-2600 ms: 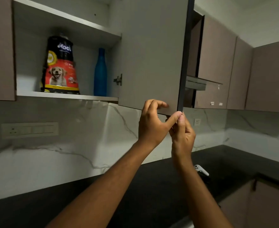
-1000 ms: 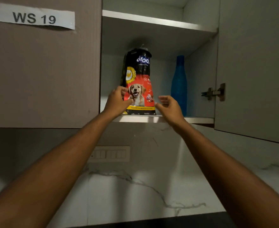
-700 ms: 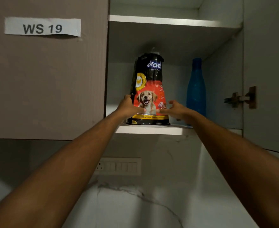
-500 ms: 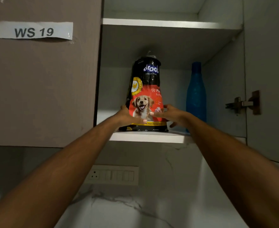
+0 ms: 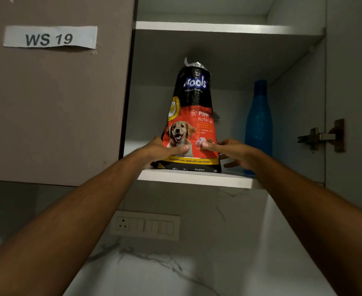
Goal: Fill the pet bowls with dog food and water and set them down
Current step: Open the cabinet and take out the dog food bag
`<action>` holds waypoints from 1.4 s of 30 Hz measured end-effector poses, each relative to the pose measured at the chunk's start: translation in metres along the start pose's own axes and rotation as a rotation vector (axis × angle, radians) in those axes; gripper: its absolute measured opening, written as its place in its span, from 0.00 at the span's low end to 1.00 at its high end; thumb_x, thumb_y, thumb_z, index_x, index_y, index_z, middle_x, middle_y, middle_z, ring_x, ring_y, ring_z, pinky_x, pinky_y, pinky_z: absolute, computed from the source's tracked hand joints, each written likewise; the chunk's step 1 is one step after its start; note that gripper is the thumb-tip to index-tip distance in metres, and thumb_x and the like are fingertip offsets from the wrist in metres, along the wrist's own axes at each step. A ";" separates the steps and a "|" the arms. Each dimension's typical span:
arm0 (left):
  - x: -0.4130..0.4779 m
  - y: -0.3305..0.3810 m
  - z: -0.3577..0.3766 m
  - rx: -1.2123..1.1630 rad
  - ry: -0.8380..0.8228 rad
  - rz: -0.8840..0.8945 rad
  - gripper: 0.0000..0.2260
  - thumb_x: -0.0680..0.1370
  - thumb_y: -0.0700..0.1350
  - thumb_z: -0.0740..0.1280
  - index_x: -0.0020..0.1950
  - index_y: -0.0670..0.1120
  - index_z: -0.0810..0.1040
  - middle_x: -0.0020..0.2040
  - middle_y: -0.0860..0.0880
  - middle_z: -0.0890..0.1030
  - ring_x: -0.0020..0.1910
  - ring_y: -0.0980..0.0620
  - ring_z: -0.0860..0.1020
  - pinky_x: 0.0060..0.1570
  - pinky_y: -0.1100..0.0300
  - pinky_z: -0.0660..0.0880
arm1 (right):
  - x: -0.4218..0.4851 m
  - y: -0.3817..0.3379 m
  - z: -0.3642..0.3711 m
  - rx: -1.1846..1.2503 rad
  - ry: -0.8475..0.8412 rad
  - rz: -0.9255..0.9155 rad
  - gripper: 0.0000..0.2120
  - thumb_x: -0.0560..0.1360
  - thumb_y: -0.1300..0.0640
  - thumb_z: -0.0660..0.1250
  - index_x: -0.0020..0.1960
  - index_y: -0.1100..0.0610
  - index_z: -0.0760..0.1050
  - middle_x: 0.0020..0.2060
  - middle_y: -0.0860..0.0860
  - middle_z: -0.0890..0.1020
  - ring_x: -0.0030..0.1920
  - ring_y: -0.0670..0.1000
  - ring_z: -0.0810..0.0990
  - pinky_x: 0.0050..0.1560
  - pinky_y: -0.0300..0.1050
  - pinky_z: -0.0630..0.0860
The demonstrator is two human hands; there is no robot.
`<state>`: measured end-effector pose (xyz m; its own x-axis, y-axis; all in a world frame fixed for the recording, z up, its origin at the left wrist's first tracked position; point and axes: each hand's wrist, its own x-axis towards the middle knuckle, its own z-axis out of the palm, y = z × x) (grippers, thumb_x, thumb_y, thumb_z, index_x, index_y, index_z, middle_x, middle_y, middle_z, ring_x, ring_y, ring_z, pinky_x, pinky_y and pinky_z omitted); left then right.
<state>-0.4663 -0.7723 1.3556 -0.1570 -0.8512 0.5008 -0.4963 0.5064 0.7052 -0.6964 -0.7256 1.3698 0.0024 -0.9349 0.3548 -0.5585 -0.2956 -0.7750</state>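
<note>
The dog food bag (image 5: 191, 124) stands upright on the lower shelf (image 5: 197, 178) of an open wall cupboard, its base close to the shelf's front edge and its crumpled foil top just under the shelf above. Both hands hold the bag low down. The left hand (image 5: 160, 149) wraps the bag's left side, thumb laid across the printed front below the dog picture. The right hand (image 5: 231, 151) clasps the bag's right side, its thumb also on the front; the fingers (image 5: 229, 165) on that side are spread loosely behind and beside the bag's lower corner. The two thumbs nearly meet across the front. To the right of the bag, on the same shelf, stands a blue bottle (image 5: 259, 124), apart from the bag and partly behind the right wrist. Left of the bag, a closed cupboard door carries a paper label (image 5: 49, 37) reading "WS 19". Below the bag, a switch panel (image 5: 144, 225) sits in the marble wall.
</note>
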 end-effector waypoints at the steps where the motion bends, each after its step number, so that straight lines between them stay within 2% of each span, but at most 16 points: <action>1: -0.003 0.001 0.001 -0.023 -0.010 0.007 0.39 0.63 0.68 0.74 0.68 0.51 0.73 0.62 0.51 0.78 0.61 0.49 0.76 0.62 0.52 0.73 | -0.002 0.001 0.001 0.030 -0.019 0.006 0.49 0.56 0.33 0.73 0.69 0.58 0.66 0.62 0.53 0.76 0.63 0.57 0.76 0.64 0.60 0.74; 5: -0.013 0.005 0.003 0.032 0.060 -0.037 0.49 0.54 0.76 0.73 0.65 0.47 0.74 0.61 0.51 0.79 0.58 0.50 0.78 0.54 0.55 0.77 | -0.012 -0.006 0.007 0.139 -0.063 0.022 0.44 0.60 0.37 0.76 0.69 0.58 0.69 0.60 0.56 0.79 0.57 0.58 0.81 0.63 0.58 0.76; 8: -0.027 0.009 -0.002 -0.032 0.079 -0.018 0.36 0.58 0.70 0.75 0.55 0.48 0.77 0.52 0.53 0.81 0.50 0.55 0.80 0.42 0.61 0.75 | -0.024 -0.015 0.006 0.104 -0.020 0.026 0.39 0.63 0.36 0.75 0.65 0.56 0.70 0.60 0.55 0.79 0.58 0.58 0.80 0.63 0.58 0.75; 11: -0.029 0.006 -0.002 -0.171 0.112 0.025 0.45 0.48 0.71 0.79 0.59 0.51 0.78 0.53 0.53 0.84 0.49 0.55 0.84 0.47 0.56 0.82 | -0.033 -0.018 0.005 0.128 -0.024 0.012 0.40 0.57 0.33 0.75 0.62 0.53 0.72 0.57 0.54 0.80 0.57 0.57 0.80 0.63 0.57 0.75; 13: -0.027 0.002 0.001 -0.226 0.154 0.010 0.50 0.45 0.71 0.79 0.62 0.50 0.75 0.55 0.51 0.84 0.49 0.52 0.84 0.47 0.52 0.83 | -0.038 -0.020 0.011 0.196 -0.050 -0.030 0.42 0.54 0.33 0.77 0.62 0.53 0.74 0.55 0.54 0.83 0.55 0.57 0.82 0.62 0.58 0.76; 15: -0.032 0.001 -0.001 -0.256 0.166 -0.002 0.52 0.46 0.74 0.77 0.64 0.48 0.73 0.56 0.50 0.83 0.50 0.50 0.84 0.47 0.50 0.83 | -0.043 -0.024 0.020 0.270 -0.016 -0.060 0.39 0.57 0.36 0.78 0.62 0.55 0.76 0.52 0.54 0.85 0.51 0.56 0.85 0.56 0.55 0.80; 17: -0.040 0.006 -0.003 -0.251 0.192 0.013 0.53 0.48 0.76 0.75 0.65 0.47 0.73 0.57 0.49 0.82 0.51 0.49 0.83 0.50 0.49 0.82 | -0.054 -0.028 0.026 0.287 0.041 -0.085 0.27 0.67 0.40 0.75 0.59 0.54 0.75 0.47 0.51 0.85 0.45 0.51 0.85 0.42 0.44 0.81; 18: -0.047 0.009 -0.003 -0.249 0.214 0.032 0.52 0.49 0.77 0.74 0.64 0.47 0.72 0.57 0.49 0.82 0.51 0.50 0.83 0.51 0.50 0.82 | -0.060 -0.030 0.027 0.295 0.064 -0.092 0.23 0.69 0.42 0.73 0.59 0.52 0.74 0.46 0.50 0.84 0.42 0.49 0.84 0.36 0.40 0.78; 20: -0.061 0.014 -0.002 -0.247 0.278 0.093 0.46 0.54 0.74 0.75 0.62 0.47 0.73 0.54 0.51 0.81 0.50 0.52 0.81 0.49 0.55 0.81 | -0.071 -0.034 0.029 0.290 0.103 -0.113 0.23 0.71 0.42 0.72 0.61 0.51 0.73 0.46 0.49 0.83 0.41 0.46 0.84 0.31 0.36 0.76; 23: -0.083 0.020 0.003 -0.240 0.413 0.193 0.33 0.61 0.66 0.76 0.56 0.46 0.74 0.48 0.52 0.81 0.44 0.55 0.80 0.41 0.59 0.78 | -0.093 -0.040 0.031 0.291 0.177 -0.168 0.25 0.69 0.41 0.73 0.61 0.51 0.74 0.48 0.49 0.84 0.41 0.46 0.85 0.33 0.35 0.77; 26: -0.101 0.027 -0.002 -0.261 0.479 0.241 0.31 0.61 0.66 0.77 0.52 0.46 0.76 0.45 0.52 0.82 0.43 0.53 0.81 0.42 0.57 0.79 | -0.113 -0.046 0.033 0.309 0.234 -0.215 0.27 0.66 0.41 0.76 0.60 0.52 0.77 0.49 0.50 0.86 0.42 0.48 0.87 0.41 0.41 0.82; 28: -0.116 0.034 -0.008 -0.276 0.492 0.267 0.29 0.61 0.65 0.78 0.50 0.46 0.77 0.44 0.52 0.82 0.42 0.54 0.81 0.39 0.58 0.78 | -0.130 -0.051 0.035 0.326 0.265 -0.240 0.25 0.66 0.42 0.77 0.58 0.52 0.78 0.47 0.50 0.87 0.42 0.48 0.87 0.41 0.41 0.82; 31: -0.141 0.042 -0.015 -0.263 0.488 0.315 0.30 0.61 0.65 0.78 0.50 0.45 0.77 0.42 0.53 0.82 0.40 0.57 0.81 0.36 0.62 0.76 | -0.158 -0.055 0.038 0.339 0.271 -0.253 0.24 0.66 0.43 0.76 0.58 0.52 0.78 0.46 0.49 0.87 0.43 0.49 0.87 0.39 0.40 0.82; 34: -0.166 0.045 -0.017 -0.237 0.459 0.361 0.31 0.61 0.66 0.77 0.52 0.46 0.76 0.43 0.55 0.81 0.40 0.60 0.80 0.36 0.64 0.77 | -0.186 -0.053 0.043 0.342 0.279 -0.265 0.28 0.63 0.42 0.76 0.59 0.52 0.78 0.48 0.49 0.87 0.44 0.49 0.87 0.41 0.42 0.82; 38: -0.210 0.038 -0.012 -0.261 0.421 0.347 0.35 0.58 0.70 0.75 0.54 0.47 0.75 0.44 0.55 0.82 0.41 0.60 0.82 0.38 0.62 0.79 | -0.228 -0.043 0.057 0.351 0.286 -0.277 0.28 0.59 0.42 0.76 0.56 0.52 0.78 0.47 0.49 0.87 0.45 0.48 0.87 0.42 0.41 0.82; 42: -0.258 0.024 0.005 -0.331 0.371 0.256 0.31 0.58 0.66 0.78 0.53 0.51 0.77 0.44 0.57 0.83 0.42 0.60 0.82 0.42 0.61 0.81 | -0.266 -0.019 0.071 0.376 0.238 -0.256 0.24 0.61 0.47 0.78 0.54 0.53 0.79 0.45 0.49 0.87 0.43 0.48 0.87 0.39 0.38 0.81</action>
<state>-0.4417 -0.5412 1.2407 0.1031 -0.6204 0.7775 -0.1783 0.7575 0.6280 -0.6280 -0.4852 1.2529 -0.1138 -0.7658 0.6329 -0.2272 -0.6001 -0.7670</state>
